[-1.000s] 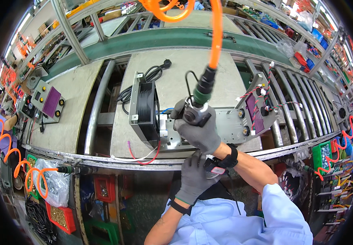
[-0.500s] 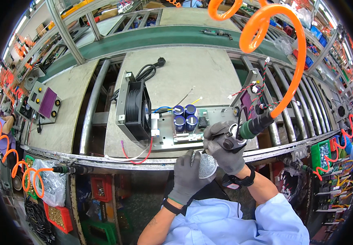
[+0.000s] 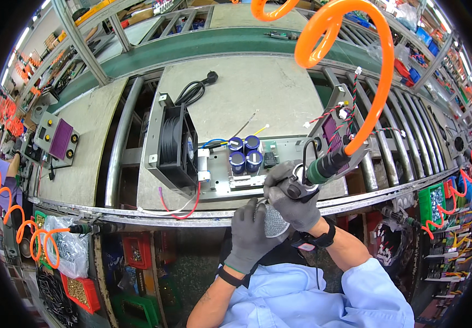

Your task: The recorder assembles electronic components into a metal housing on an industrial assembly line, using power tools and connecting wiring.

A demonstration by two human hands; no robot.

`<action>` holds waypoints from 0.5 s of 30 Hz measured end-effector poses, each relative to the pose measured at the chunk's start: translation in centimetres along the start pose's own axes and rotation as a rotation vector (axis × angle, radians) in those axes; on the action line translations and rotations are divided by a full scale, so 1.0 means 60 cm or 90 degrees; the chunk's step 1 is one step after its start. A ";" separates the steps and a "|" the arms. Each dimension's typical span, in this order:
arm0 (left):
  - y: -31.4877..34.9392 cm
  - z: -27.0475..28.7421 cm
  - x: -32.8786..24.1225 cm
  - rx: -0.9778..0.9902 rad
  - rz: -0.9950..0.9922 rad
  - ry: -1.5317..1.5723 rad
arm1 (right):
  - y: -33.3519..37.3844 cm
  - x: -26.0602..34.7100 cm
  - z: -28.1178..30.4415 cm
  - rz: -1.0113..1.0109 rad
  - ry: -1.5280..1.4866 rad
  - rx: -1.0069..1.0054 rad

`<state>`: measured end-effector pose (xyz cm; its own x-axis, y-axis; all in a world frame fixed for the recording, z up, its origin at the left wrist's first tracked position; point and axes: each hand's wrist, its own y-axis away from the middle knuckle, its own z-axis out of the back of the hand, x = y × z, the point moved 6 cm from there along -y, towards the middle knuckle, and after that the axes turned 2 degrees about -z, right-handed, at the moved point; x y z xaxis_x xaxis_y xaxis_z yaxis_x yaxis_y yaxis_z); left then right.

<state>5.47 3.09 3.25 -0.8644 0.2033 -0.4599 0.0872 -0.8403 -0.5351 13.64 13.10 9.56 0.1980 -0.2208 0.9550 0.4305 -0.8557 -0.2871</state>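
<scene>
My left hand (image 3: 248, 229), in a grey glove, is closed on a shallow round dish (image 3: 278, 235) with a pale rim, filled with small silvery pieces, probably screws. My right hand (image 3: 291, 199), gloved too, grips a power screwdriver (image 3: 318, 170) with a green collar; its orange coiled hose (image 3: 387, 82) rises from the back end. The tool's tip is hidden by my fingers. Both hands are close together at the bench's front edge. Just beyond them stands an open metal chassis (image 3: 222, 183) with a black fan (image 3: 178, 145), blue capacitors (image 3: 245, 154) and loose wires.
The chassis rests on a pale board (image 3: 241, 82) over a roller conveyor (image 3: 405, 142). A black power cord (image 3: 192, 92) lies behind the fan. Another unit with a purple panel (image 3: 62, 139) is at left, near a co-worker (image 3: 6, 169). Red bins (image 3: 80, 292) of parts sit below the bench.
My right hand and the screwdriver have shifted slightly left toward my left hand, and the orange hose has swung left. The dish stays in my left hand.
</scene>
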 end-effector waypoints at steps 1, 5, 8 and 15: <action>0.000 0.001 -0.002 -0.011 -0.007 0.001 | -0.003 0.001 -0.001 0.001 -0.032 -0.008; 0.001 0.002 0.001 0.016 0.016 -0.003 | -0.019 0.025 0.004 -0.009 0.032 -0.065; 0.003 0.000 0.005 0.061 0.037 -0.026 | -0.046 0.052 0.022 -0.036 -0.070 -0.091; -0.001 0.001 0.001 0.078 0.033 -0.025 | -0.176 0.064 0.053 0.140 0.014 -0.191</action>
<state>5.40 3.09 3.30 -0.8795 0.1399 -0.4549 0.0734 -0.9045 -0.4201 12.67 22.75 16.04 0.2364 -0.4225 0.8750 0.1024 -0.8847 -0.4549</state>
